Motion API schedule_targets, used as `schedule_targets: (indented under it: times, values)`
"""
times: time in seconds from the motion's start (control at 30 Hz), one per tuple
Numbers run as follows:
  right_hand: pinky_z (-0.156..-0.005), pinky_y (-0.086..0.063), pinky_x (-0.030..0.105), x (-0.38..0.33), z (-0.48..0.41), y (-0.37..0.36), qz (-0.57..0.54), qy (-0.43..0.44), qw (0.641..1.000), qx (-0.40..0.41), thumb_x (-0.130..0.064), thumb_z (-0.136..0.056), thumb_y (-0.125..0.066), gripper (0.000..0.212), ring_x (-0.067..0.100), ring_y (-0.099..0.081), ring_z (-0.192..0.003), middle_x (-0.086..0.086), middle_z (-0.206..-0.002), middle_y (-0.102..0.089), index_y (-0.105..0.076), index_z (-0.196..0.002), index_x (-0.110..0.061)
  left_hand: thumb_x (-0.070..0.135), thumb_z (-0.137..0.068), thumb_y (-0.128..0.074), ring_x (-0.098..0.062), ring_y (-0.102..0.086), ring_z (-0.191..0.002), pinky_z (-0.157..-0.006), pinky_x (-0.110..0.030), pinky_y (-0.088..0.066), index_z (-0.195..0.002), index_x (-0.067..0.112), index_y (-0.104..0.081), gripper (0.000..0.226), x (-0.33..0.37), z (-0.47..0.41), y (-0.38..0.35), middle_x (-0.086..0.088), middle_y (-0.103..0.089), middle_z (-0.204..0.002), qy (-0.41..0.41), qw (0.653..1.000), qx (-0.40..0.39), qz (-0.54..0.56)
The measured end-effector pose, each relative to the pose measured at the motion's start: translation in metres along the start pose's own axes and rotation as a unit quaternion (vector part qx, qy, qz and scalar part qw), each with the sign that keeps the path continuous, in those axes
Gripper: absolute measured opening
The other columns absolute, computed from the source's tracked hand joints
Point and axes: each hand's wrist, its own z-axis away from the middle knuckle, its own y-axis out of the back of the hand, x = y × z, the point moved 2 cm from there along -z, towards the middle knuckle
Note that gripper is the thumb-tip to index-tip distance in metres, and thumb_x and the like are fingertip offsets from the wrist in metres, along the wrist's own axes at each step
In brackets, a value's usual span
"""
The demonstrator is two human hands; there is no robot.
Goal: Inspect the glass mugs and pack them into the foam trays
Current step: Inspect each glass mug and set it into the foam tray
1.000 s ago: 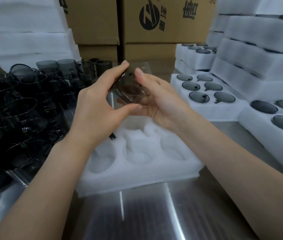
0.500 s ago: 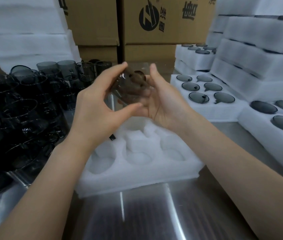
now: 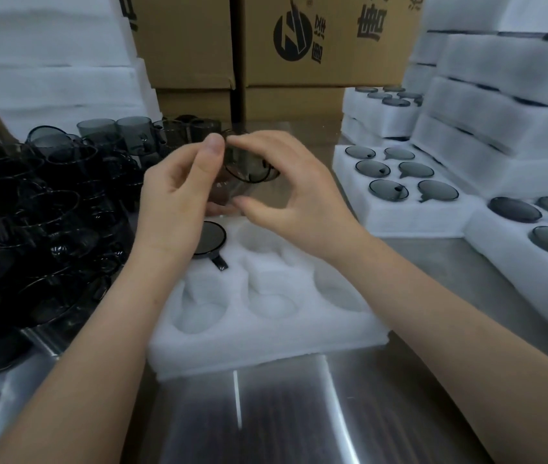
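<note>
Gleaming steel table [image 3: 433,259] amid foam trays [image 3: 507,88]

A shiny stainless-steel table [image 3: 282,423] fills the foreground, its brushed surface blurrily mirroring what stands above it, with a narrow bright streak of reflected light [image 3: 237,400] running toward the near edge. Along the back stand stacked brown cardboard boxes [image 3: 185,41], split by a dark vertical gap [image 3: 238,55]. The right-hand upper box bears a round black logo [image 3: 294,35] and large black printed characters [image 3: 371,23]. The lighting is even and cool.
</note>
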Motion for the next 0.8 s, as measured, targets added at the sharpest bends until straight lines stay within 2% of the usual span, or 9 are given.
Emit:
schedule_targets:
  times: [0.17, 0.23, 0.27, 0.33, 0.4, 0.43, 0.57, 0.67, 0.8]
  values:
    - [-0.091, -0.051, 0.032, 0.002, 0.001, -0.003, -0.091, -0.062, 0.994, -0.016, -0.016, -0.076, -0.079, 0.072, 0.016, -0.057, -0.106, -0.010, -0.116, -0.050, -0.041, -0.137, -0.015, 0.058, -0.093, -0.037, -0.016, -0.072, -0.085, -0.063, -0.030, -0.059, -0.095, 0.036, -0.071, 0.041, -0.004, -0.001, -0.001, 0.001, -0.075, -0.092, 0.016, 0.999, -0.009, -0.048]
    - [-0.091, -0.051, 0.035, 0.006, 0.000, -0.005, -0.108, -0.082, 0.991, -0.003, -0.025, -0.073, -0.079, 0.067, 0.016, -0.056, -0.110, -0.009, -0.120, -0.051, -0.046, -0.132, -0.025, 0.054, -0.097, -0.033, -0.015, -0.071, -0.086, -0.070, -0.033, -0.058, -0.098, 0.038, -0.072, 0.042, -0.005, -0.002, -0.001, 0.004, -0.075, -0.088, 0.005, 0.998, -0.007, -0.066]
    - [-0.085, -0.053, 0.035, 0.008, 0.000, -0.005, -0.129, -0.113, 0.985, 0.003, -0.032, -0.070, -0.078, 0.059, 0.016, -0.058, -0.106, -0.005, -0.119, -0.053, -0.050, -0.122, -0.033, 0.051, -0.099, -0.034, -0.016, -0.071, -0.082, -0.071, -0.033, -0.057, -0.102, 0.036, -0.071, 0.041, -0.006, -0.002, 0.000, 0.003, -0.075, -0.085, 0.005, 0.997, 0.006, -0.073]
    - [-0.060, -0.052, 0.031, 0.013, 0.000, -0.005, -0.197, -0.202, 0.959, 0.005, -0.040, -0.066, -0.077, 0.046, 0.013, -0.064, -0.080, -0.001, -0.108, -0.056, -0.049, -0.102, -0.037, 0.041, -0.101, -0.039, -0.017, -0.071, -0.072, -0.067, -0.031, -0.056, -0.107, 0.028, -0.070, 0.035, -0.009, -0.004, 0.004, 0.001, -0.074, -0.078, 0.019, 0.994, 0.050, -0.094]
    - [-0.046, -0.044, 0.025, 0.019, 0.001, -0.003, -0.223, -0.251, 0.942, 0.008, -0.042, -0.065, -0.077, 0.043, 0.006, -0.056, -0.054, -0.003, -0.098, -0.056, -0.046, -0.095, -0.034, 0.031, -0.099, -0.043, -0.016, -0.070, -0.069, -0.071, -0.034, -0.057, -0.099, 0.027, -0.072, 0.028, -0.012, -0.006, 0.008, 0.002, -0.073, -0.076, 0.030, 0.988, 0.087, -0.121]
    - [-0.046, -0.044, 0.024, 0.020, 0.001, -0.002, -0.212, -0.251, 0.944, 0.010, -0.042, -0.066, -0.076, 0.043, 0.004, -0.055, -0.053, -0.003, -0.097, -0.057, -0.047, -0.096, -0.035, 0.028, -0.097, -0.045, -0.016, -0.070, -0.069, -0.075, -0.037, -0.058, -0.092, 0.029, -0.072, 0.027, -0.013, -0.006, 0.009, 0.003, -0.073, -0.075, 0.038, 0.986, 0.099, -0.131]
    - [-0.072, -0.046, 0.022, 0.011, -0.001, -0.002, -0.086, -0.193, 0.977, -0.038, -0.041, -0.069, -0.074, 0.031, 0.002, -0.056, -0.080, -0.013, -0.091, -0.061, -0.059, -0.095, -0.033, 0.033, -0.083, -0.048, -0.020, -0.070, -0.080, -0.085, -0.044, -0.056, -0.071, 0.028, -0.071, 0.026, -0.015, -0.007, 0.010, 0.005, -0.073, -0.071, 0.084, 0.980, 0.091, -0.155]
    - [-0.068, -0.041, 0.021, 0.008, 0.001, -0.005, 0.024, -0.179, 0.977, -0.113, -0.034, -0.067, -0.077, 0.030, 0.004, -0.051, -0.078, -0.011, -0.087, -0.053, -0.063, -0.094, -0.036, 0.034, -0.078, -0.048, -0.018, -0.068, -0.082, -0.086, -0.044, -0.054, -0.068, 0.026, -0.070, 0.025, -0.016, -0.007, 0.009, 0.008, -0.071, -0.070, 0.091, 0.975, 0.074, -0.187]
    - [-0.066, -0.038, 0.019, 0.006, 0.002, -0.005, 0.039, -0.193, 0.970, -0.141, -0.032, -0.067, -0.076, 0.033, 0.004, -0.050, -0.075, -0.010, -0.086, -0.046, -0.063, -0.097, -0.039, 0.027, -0.083, -0.049, -0.017, -0.068, -0.079, -0.084, -0.043, -0.054, -0.068, 0.024, -0.069, 0.025, -0.018, -0.006, 0.010, 0.008, -0.071, -0.069, 0.090, 0.972, 0.070, -0.204]
